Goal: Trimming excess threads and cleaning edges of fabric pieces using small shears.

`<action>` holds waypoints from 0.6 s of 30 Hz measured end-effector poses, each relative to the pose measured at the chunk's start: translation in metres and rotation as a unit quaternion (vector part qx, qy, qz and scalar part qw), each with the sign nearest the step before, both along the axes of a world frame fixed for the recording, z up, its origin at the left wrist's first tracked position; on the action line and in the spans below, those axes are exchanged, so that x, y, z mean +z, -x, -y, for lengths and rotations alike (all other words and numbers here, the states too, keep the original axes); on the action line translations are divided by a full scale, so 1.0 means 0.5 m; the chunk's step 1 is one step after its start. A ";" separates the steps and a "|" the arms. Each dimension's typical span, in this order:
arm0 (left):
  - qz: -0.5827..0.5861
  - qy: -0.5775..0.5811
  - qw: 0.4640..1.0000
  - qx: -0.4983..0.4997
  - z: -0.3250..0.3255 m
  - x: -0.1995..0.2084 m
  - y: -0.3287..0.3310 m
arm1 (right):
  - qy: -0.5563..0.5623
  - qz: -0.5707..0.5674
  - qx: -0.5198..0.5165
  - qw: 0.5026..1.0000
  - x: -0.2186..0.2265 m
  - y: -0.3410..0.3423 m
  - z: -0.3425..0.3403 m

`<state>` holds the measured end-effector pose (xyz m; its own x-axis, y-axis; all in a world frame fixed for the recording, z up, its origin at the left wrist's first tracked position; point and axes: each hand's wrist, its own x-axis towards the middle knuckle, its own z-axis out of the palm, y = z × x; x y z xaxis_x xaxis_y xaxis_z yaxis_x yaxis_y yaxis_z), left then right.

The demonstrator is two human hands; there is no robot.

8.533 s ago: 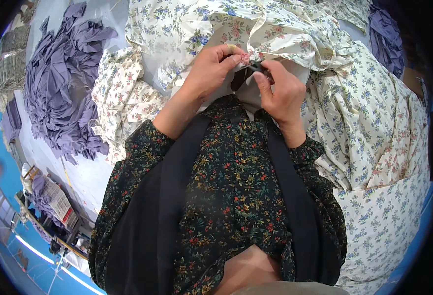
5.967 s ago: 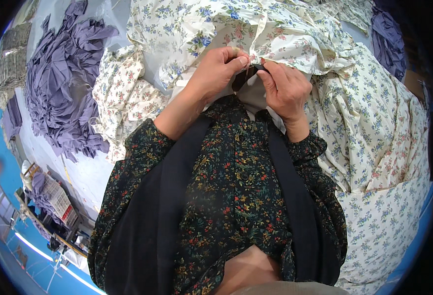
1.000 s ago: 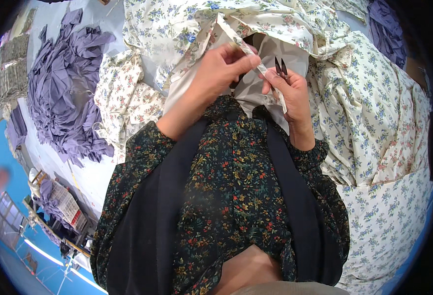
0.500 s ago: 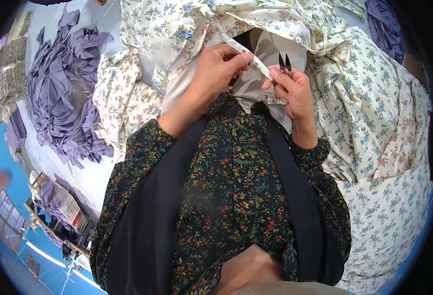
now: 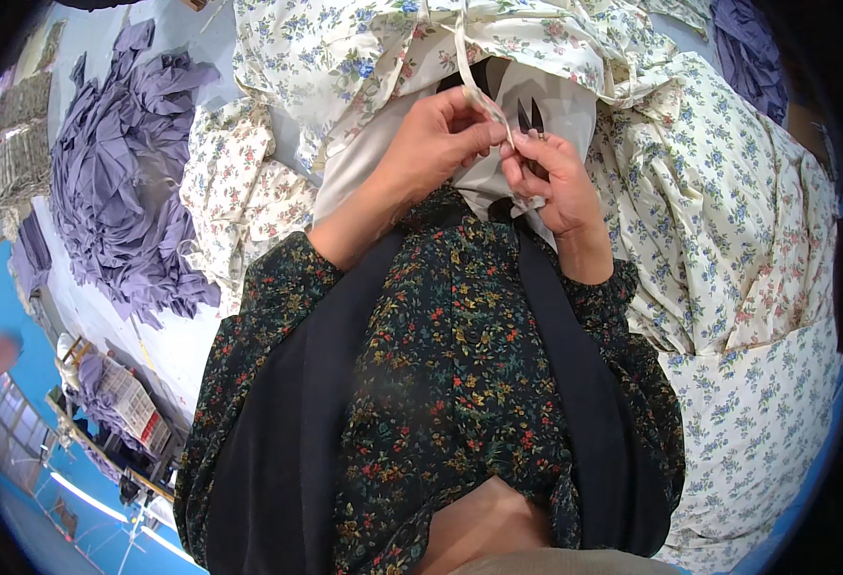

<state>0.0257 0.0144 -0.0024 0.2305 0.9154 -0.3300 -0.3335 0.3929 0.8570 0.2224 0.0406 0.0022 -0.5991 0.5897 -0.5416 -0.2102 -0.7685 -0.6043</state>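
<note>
A narrow white floral fabric strap (image 5: 462, 50) runs down from the heaped floral cloth (image 5: 330, 57) to my two hands. My left hand (image 5: 441, 139) is closed, pinching the strap between thumb and fingers. Close beside it, my right hand (image 5: 558, 182) pinches the strap's lower part. Dark-bladed thread snips (image 5: 531, 115) are also held in my right hand, their points sticking up past the fingers and apart. Fingers cover the snips' handles. The strap's very end is partly hidden by my right fingers.
White floral cloth (image 5: 718, 211) is piled along the right side. At the left lie a smaller floral bundle (image 5: 239, 182) and a big heap of purple fabric (image 5: 120, 172). Folded stacks (image 5: 19, 144) stand at the far left; more purple cloth (image 5: 749, 53) is at upper right.
My hands have come together, with the right moving left and slightly down. The strap, earlier slanting from the upper left between the hands, now drops almost straight down into my left fingers.
</note>
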 end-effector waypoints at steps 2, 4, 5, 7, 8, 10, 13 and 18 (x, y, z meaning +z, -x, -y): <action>-0.011 0.006 0.999 0.031 -0.003 0.000 0.001 | -0.102 0.094 -0.038 0.990 0.004 0.010 0.004; 0.028 0.084 0.994 0.067 -0.002 -0.004 0.004 | -0.202 0.186 -0.075 0.959 0.003 0.012 0.011; 0.028 0.083 0.994 0.068 -0.001 -0.006 0.005 | -0.297 0.232 -0.071 0.924 -0.003 0.010 0.018; 0.051 0.109 0.990 0.080 -0.001 -0.008 0.005 | -0.388 0.274 -0.066 0.878 -0.007 0.009 0.025; 0.051 0.109 0.990 0.080 -0.001 -0.008 0.004 | -0.408 0.300 -0.048 0.861 -0.007 0.011 0.028; 0.052 0.118 0.988 0.079 0.000 -0.006 0.005 | -0.427 0.325 -0.030 0.843 -0.004 0.016 0.031; 0.068 0.118 0.988 0.078 0.000 -0.001 0.002 | -0.471 0.345 -0.047 0.810 0.007 0.023 0.027; 0.087 0.119 0.986 0.079 0.000 -0.004 0.000 | -0.473 0.354 -0.030 0.806 0.001 0.016 0.024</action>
<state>0.0255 0.0143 -0.0045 0.1628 0.8458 -0.5081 -0.5405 0.5072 0.6713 0.2142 0.0287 0.0026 -0.2933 0.9557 -0.0260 0.4248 0.1059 -0.8991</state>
